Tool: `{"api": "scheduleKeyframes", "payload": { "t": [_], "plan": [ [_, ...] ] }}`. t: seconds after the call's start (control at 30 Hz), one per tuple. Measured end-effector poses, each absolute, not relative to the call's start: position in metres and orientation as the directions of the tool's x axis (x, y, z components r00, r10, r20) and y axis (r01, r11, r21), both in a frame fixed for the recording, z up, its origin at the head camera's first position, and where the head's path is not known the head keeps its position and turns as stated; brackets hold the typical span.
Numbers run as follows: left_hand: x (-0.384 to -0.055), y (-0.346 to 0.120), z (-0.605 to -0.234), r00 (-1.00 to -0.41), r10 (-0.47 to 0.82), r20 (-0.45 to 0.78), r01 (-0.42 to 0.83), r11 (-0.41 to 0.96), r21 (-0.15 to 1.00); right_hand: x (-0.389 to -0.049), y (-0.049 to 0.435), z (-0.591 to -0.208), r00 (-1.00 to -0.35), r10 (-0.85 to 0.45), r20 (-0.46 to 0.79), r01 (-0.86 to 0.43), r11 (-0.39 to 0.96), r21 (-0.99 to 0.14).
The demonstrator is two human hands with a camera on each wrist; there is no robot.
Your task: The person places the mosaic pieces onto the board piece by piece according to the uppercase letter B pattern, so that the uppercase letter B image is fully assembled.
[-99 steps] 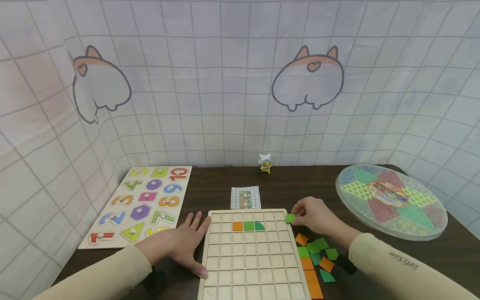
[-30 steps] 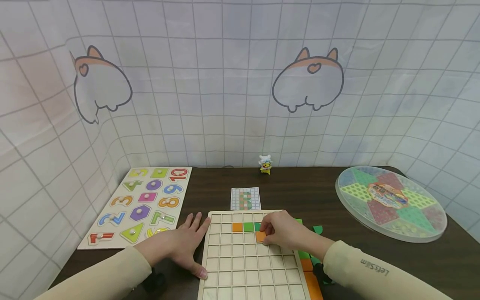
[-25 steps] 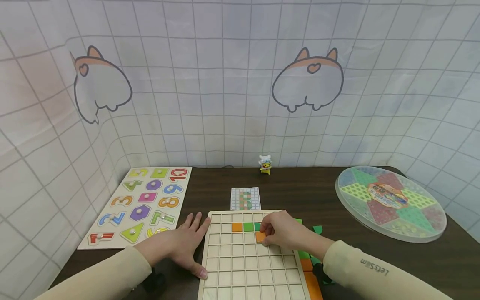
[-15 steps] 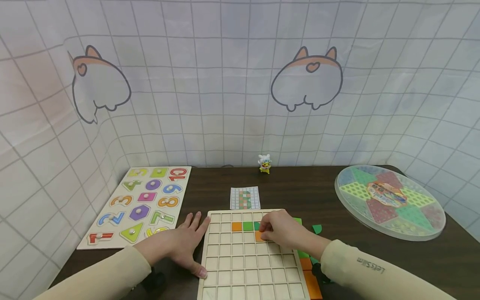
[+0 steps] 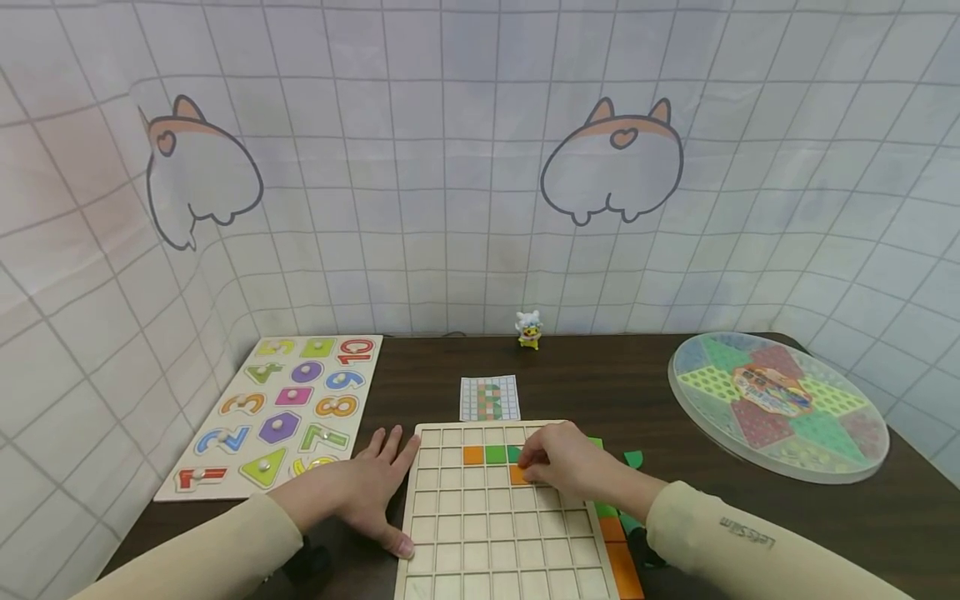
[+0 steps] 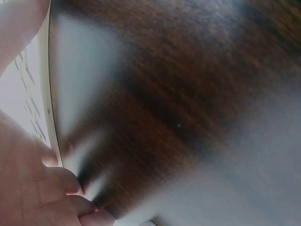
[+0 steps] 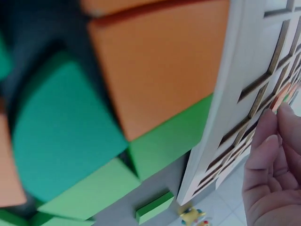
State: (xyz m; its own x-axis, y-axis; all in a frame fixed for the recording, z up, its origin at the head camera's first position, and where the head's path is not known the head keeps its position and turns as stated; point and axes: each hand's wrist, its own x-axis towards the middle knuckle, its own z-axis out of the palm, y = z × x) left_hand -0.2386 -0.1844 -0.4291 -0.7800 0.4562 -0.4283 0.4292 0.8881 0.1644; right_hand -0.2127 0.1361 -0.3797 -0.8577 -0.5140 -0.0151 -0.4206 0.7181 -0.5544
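Note:
A wooden grid board [image 5: 467, 527] lies in front of me. My left hand [image 5: 369, 493] rests at its left edge with fingers spread and the thumb on the rim. Thumb and index finger of my right hand [image 5: 564, 457] pinch an orange square tile [image 5: 517, 475] at a cell in the third row. Above that tile, a dark green quarter-round tile [image 5: 513, 453] is partly hidden by the fingers. Left of it in the second row sit a green square tile [image 5: 496, 454] and another orange square tile [image 5: 473, 455]. In the right wrist view my right hand [image 7: 275, 174] reaches over the board.
Loose orange tiles [image 5: 624, 567] and green tiles lie along the board's right side, partly under my forearm. A pattern card [image 5: 489, 398] and a small figurine [image 5: 529, 330] are behind the board. A number puzzle [image 5: 279, 408] lies left, a round game board [image 5: 780, 408] right.
My right hand, which held a green tile by the board's upper right corner, has moved left over the grid with an orange tile. It stays nearly still over the last second. The left hand has not moved.

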Motion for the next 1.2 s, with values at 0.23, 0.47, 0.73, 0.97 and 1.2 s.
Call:
{"api": "scheduleKeyframes", "payload": {
  "t": [0.23, 0.47, 0.73, 0.97, 1.2],
  "plan": [
    [-0.238, -0.184, -0.428, -0.781, 0.457, -0.427, 0.429, 0.888, 0.166, -0.210, 0.158, -0.373, -0.855, -0.518, -0.003, -0.424, 0.702, -0.572],
    [-0.238, -0.184, -0.429, -0.778, 0.466, -0.422, 0.439, 0.883, 0.165, -0.209, 0.202, -0.369, -0.870, -0.493, -0.016, -0.398, 0.720, -0.568],
    [-0.238, -0.185, -0.429, -0.778, 0.454, -0.435, 0.424, 0.889, 0.170, -0.201, 0.242, -0.370, -0.856, -0.515, -0.043, -0.405, 0.720, -0.564],
    [-0.239, -0.186, -0.429, -0.776, 0.457, -0.434, 0.430, 0.887, 0.167, -0.187, 0.255, -0.373, -0.814, -0.576, -0.071, -0.431, 0.682, -0.590],
    [-0.239, -0.186, -0.429, -0.775, 0.466, -0.427, 0.437, 0.883, 0.171, -0.169, 0.261, -0.380, -0.755, -0.656, -0.016, -0.529, 0.624, -0.575]
  ]
}}
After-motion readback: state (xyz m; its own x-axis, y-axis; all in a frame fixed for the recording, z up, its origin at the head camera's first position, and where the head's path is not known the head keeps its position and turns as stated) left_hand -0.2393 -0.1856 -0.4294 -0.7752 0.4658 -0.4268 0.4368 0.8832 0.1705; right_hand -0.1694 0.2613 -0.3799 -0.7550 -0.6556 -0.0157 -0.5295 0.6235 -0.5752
